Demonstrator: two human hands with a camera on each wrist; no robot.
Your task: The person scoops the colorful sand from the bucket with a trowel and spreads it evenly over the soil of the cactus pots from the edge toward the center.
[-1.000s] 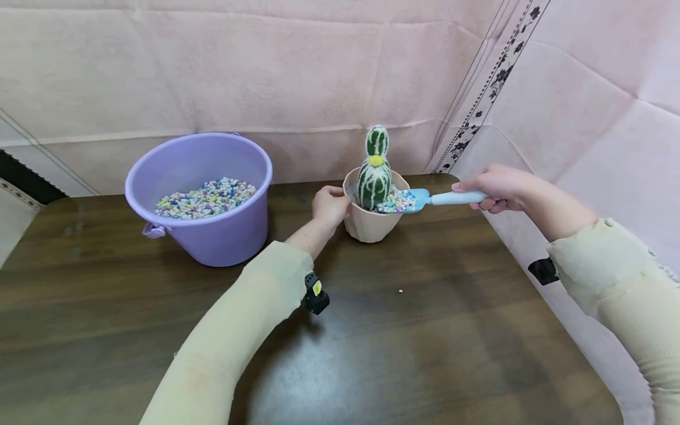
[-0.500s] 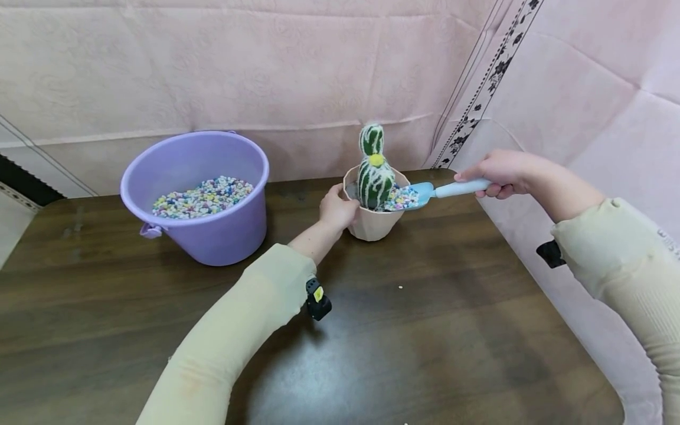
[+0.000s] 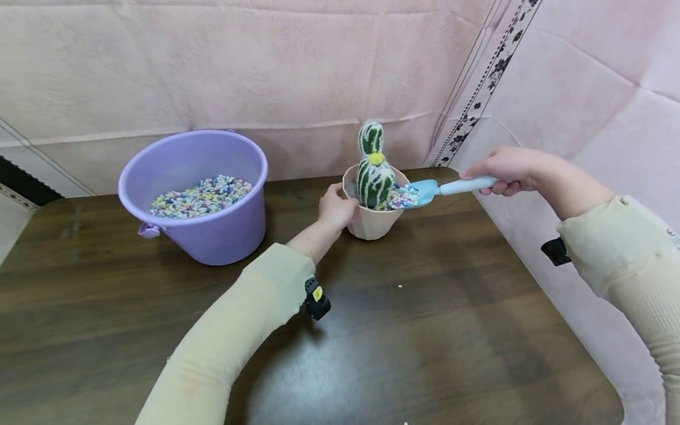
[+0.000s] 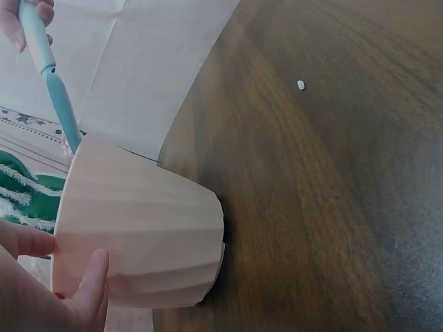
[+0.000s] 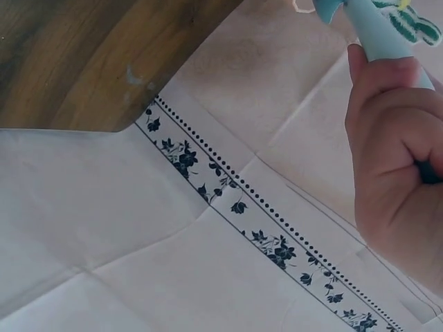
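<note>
- Pebbles [image 3: 399, 199] could spill off the blue scoop [image 3: 425, 190] (right hand [image 3: 504, 170] grips its handle) onto the table [image 3: 425, 330] if it tips.
- Pot [image 3: 372, 221] could slide if the left hand [image 3: 334, 208], curled round its side, lets go.

A bucket [image 3: 193, 195] stood near the back edge of the tabletop [image 3: 425, 330], on the left, with little stones [image 3: 200, 196] in it. A pot [image 3: 372, 219] stood to its right, near the back right corner. A cactus [image 3: 374, 171] stood in the pot. One small stone [image 3: 399, 287] lay alone in front of the pot.
</note>
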